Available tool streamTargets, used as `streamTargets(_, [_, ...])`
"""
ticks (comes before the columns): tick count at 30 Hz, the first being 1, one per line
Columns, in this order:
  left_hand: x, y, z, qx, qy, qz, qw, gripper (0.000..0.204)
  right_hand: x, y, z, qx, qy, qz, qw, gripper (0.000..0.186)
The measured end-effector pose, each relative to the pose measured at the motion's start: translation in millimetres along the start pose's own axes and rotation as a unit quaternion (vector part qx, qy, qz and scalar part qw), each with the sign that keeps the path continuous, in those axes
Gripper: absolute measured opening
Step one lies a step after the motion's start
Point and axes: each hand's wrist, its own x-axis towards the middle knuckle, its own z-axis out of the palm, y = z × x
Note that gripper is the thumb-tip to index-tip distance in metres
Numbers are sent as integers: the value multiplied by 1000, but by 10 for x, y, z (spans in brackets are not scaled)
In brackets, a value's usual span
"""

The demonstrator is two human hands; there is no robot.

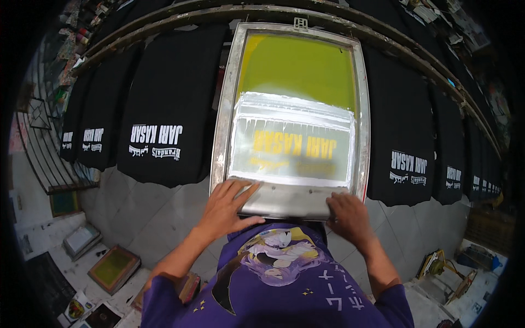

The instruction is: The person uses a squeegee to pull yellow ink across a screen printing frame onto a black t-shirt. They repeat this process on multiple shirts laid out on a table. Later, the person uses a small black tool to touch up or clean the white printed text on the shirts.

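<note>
A metal-framed printing screen (216,136) lies in front of me, with a yellow-green upper part, a band of white ink and a paler lower panel showing reversed yellow lettering. My left hand (228,205) rests on the lower left of the frame, fingers spread and thumb out toward the near edge. My right hand (346,216) has curled fingers on the lower right corner of the same frame. Below the screen is my purple shirt (268,295) with a printed figure.
Black shirts with white prints (164,82) lie in rows on both sides along a long rail (164,24). A wire rack (46,153) stands at the left. Screens (113,267) rest near the tiled floor (415,235) at lower left, with other gear (443,279) at lower right.
</note>
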Motion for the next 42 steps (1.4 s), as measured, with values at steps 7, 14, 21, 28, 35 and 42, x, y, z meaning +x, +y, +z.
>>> streamTargets(7, [115, -327, 249, 86, 2, 32, 996, 51, 133, 160, 285, -38, 142, 21, 989, 34])
streamTargets(14, [794, -394, -59, 80, 56, 29, 995, 44, 602, 389, -25, -40, 201, 56, 977, 28])
streamTargets(21, [1959, -1091, 88, 98, 63, -8, 993, 35, 1732, 1015, -148, -95, 235, 55, 966, 31])
streamTargets(28, [1632, -972, 189, 78, 62, -46, 994, 34, 1493, 971, 100, -76, 217, 68, 971, 24])
streamTargets(35, [249, -406, 380, 95, 71, -10, 993, 55, 279, 276, 481, -52, 196, 67, 977, 31])
streamTargets(42, [9, -166, 193, 34, 13, -62, 997, 47, 98, 102, 159, -18, 111, 84, 990, 25])
